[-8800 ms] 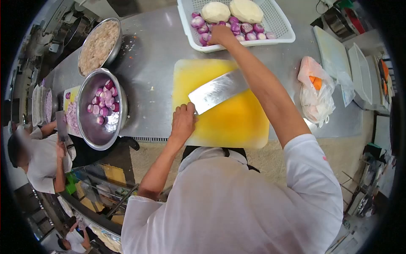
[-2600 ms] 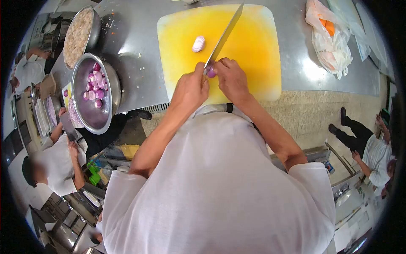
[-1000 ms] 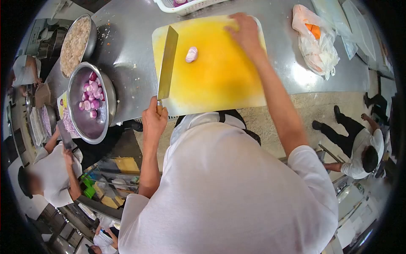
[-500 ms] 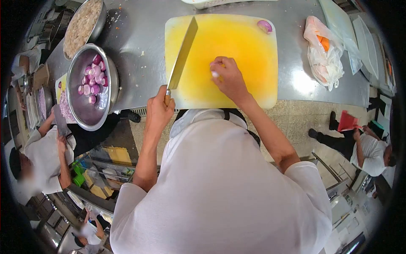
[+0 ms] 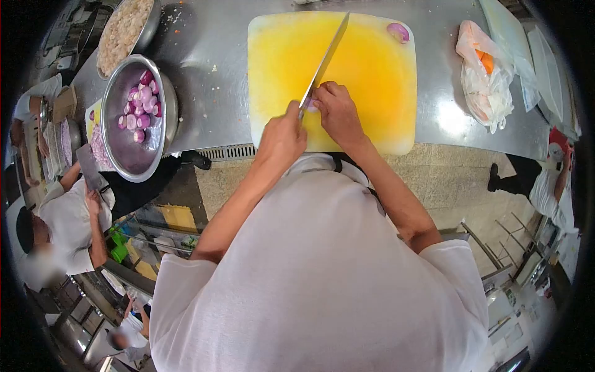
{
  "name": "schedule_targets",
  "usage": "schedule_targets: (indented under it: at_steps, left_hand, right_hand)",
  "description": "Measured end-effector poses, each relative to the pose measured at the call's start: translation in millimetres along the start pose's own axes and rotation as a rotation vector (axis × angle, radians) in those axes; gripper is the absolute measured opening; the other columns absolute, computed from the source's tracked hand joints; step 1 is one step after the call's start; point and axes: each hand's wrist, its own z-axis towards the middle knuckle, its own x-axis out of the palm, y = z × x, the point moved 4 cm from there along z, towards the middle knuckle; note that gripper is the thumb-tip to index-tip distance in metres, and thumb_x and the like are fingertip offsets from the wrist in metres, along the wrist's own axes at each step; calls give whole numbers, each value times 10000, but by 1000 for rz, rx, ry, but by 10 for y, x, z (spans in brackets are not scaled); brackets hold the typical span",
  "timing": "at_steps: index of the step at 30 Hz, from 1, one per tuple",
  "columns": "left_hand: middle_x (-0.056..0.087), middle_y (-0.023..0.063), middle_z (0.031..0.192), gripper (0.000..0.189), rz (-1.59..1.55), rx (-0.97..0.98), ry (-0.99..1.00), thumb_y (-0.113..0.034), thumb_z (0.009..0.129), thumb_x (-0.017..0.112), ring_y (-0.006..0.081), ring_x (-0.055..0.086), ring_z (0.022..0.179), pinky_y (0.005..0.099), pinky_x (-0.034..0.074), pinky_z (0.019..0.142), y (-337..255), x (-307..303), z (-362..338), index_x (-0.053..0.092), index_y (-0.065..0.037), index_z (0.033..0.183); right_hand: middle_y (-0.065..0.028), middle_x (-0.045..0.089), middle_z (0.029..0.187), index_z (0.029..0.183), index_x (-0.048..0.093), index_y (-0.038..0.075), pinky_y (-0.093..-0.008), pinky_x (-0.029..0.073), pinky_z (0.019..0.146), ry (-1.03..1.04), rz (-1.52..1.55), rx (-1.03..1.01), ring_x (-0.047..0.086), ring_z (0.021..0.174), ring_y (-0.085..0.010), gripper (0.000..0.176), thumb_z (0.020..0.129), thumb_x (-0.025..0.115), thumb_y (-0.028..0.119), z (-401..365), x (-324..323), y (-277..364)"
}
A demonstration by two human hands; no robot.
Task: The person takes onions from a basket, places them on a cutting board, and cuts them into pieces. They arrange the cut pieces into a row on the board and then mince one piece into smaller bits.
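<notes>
Cleaver (image 5: 325, 59) swung in beside right hand (image 5: 339, 116) pinching shallot (image 5: 311, 105); left hand (image 5: 282, 139) clenches it (board (image 5: 372, 74) beyond open).

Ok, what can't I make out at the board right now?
Head view only.
- Small piece: mostly covered by fingers of the right hand; its cut state is hidden.
- Cleaver handle: buried in the left hand; only the blade shows.
- Far bowl: cut off by the frame edge, contents too small to name.
- Plastic bag: film blurs what is inside.
</notes>
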Motion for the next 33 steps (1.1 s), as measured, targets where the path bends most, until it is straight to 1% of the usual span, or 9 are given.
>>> schedule_targets:
  at_steps: [2,5,11,15,18,22,25,26,33]
  left_hand:
    - [556,267,651,222,-6,179,-93,27,788,559,484,574,672,546,434,603,-3,90,215,465,36,988]
    - [551,264,644,220,-4,-11,43,25,786,561,479,576,663,542,435,596,-303,-228,83,459,38,980]
    - [539,230,633,237,34,143,-59,-2,817,588,442,577,613,479,442,563,-138,27,135,471,24,1022]
    - [551,237,630,201,14,-15,13,6,824,577,450,576,615,477,443,556,-147,-1,-41,460,23,986]
    - [550,224,612,229,44,145,-55,-16,830,583,429,589,593,464,453,554,-93,152,138,476,27,1027]
    - [564,262,644,233,13,-18,51,52,783,568,462,594,655,528,447,582,-294,-67,-72,470,46,994]
    - [550,236,615,265,96,131,-76,1,805,591,424,594,589,469,462,568,-166,192,78,469,42,1037]
    - [581,274,683,275,98,88,-27,17,794,564,463,603,698,524,454,613,-143,211,153,484,38,1055]
    - [556,250,651,345,58,-57,-7,-13,796,590,443,586,612,465,451,560,-184,-510,-214,517,6,1132]
  right_hand:
    - [-138,594,923,887,615,48,-422,486,786,12,-8,10,559,898,-355,126,789,585,-26,-1,23,-21]
    - [-135,593,920,895,613,49,-429,481,780,-50,37,-30,551,906,-358,123,797,584,-20,-21,6,-41]
    - [-114,599,924,887,611,54,-422,484,783,-71,87,11,555,901,-346,131,794,569,-29,-92,20,-115]
    - [-122,602,935,892,610,49,-417,484,782,-59,94,12,558,909,-349,130,800,562,-30,-82,40,-156]
    - [-134,600,932,900,607,38,-420,485,773,-82,118,4,557,910,-356,134,799,559,-36,-114,60,-162]
    - [-151,596,917,909,606,16,-428,486,772,-70,155,12,561,899,-362,122,807,562,-34,-126,10,-170]
    - [-158,594,908,922,610,12,-429,485,785,-94,168,16,565,890,-363,105,827,574,-10,-164,43,-222]
    - [-158,594,908,922,610,12,-429,485,785,-93,165,17,565,890,-363,105,827,574,-10,-176,32,-241]
    - [-173,600,954,949,644,24,-429,494,820,-49,8,84,575,928,-363,138,819,638,70,-2,41,9]
